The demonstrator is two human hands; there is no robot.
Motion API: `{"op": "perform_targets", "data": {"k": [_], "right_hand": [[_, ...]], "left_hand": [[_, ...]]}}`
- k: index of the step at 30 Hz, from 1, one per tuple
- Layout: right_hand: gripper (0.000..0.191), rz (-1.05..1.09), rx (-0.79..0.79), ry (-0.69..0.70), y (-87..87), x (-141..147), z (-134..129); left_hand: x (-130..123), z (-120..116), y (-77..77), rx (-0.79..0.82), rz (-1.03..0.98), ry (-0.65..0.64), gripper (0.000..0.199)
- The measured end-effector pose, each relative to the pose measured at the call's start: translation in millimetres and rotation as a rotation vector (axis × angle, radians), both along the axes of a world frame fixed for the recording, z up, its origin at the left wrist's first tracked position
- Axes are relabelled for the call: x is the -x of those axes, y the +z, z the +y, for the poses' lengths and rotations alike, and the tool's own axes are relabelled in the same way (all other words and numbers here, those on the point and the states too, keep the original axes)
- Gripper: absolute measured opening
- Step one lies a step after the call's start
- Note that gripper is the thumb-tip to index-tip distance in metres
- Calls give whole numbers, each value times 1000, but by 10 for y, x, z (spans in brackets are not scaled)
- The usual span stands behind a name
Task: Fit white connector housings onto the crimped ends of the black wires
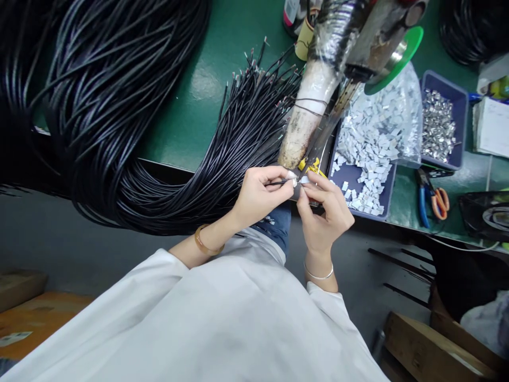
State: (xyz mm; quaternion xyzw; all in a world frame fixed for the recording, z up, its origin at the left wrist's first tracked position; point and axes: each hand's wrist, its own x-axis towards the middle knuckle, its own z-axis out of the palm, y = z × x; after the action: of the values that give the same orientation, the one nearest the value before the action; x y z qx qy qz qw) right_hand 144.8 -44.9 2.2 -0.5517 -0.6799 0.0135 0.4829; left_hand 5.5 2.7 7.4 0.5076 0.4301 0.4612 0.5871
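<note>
Evidently mid-piece, held cable (280, 183): one thin black length lay across the gap between the hands, near the table's front edge, its end just below the tip of the white wrapped column (304, 124). Work on this end looked under way rather than finished.
Left hand (258, 193): thumb and forefinger were pinched together on the held cable close to its end, with white coverings on the fingertips.
Right hand (328, 212): curled, thumb and fingertips drawn in at the cable's tip; whether they gripped it could not be told.
Yellow tool (314, 167): it lay just beyond the fingers, partly hidden.
Cable bundle (226, 154): many ends fanned out on the green table (175, 138), beside the left hand. Which ones were done and which were left could not be made out.
Large cable heap (123, 79): a thick mass spread farther left.
White pieces (376, 178): plenty lay in the near tray (368, 214) and clear bag (411, 127), so the supply seemed far from used up.
Metal pieces (437, 124): these filled much of the far tray (459, 119).
Pliers (423, 207): they rested on the table, untouched by either hand.
</note>
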Motion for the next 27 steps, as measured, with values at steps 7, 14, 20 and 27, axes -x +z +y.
{"op": "perform_targets", "data": {"k": [7,14,20,27], "right_hand": [[13,-46,7,20,-13,-18,-37],[11,16,64,4,-6,-31,-31],[4,40,141,-21,41,-17,-2],[8,17,101,3,79,8,-14]], "left_hand": [[24,41,-59,50,-27,-65,6],[4,42,-13,143,-156,-65,6],[-10,48,-23,168,-191,-54,10],[14,50,18,124,-190,-53,5]]}}
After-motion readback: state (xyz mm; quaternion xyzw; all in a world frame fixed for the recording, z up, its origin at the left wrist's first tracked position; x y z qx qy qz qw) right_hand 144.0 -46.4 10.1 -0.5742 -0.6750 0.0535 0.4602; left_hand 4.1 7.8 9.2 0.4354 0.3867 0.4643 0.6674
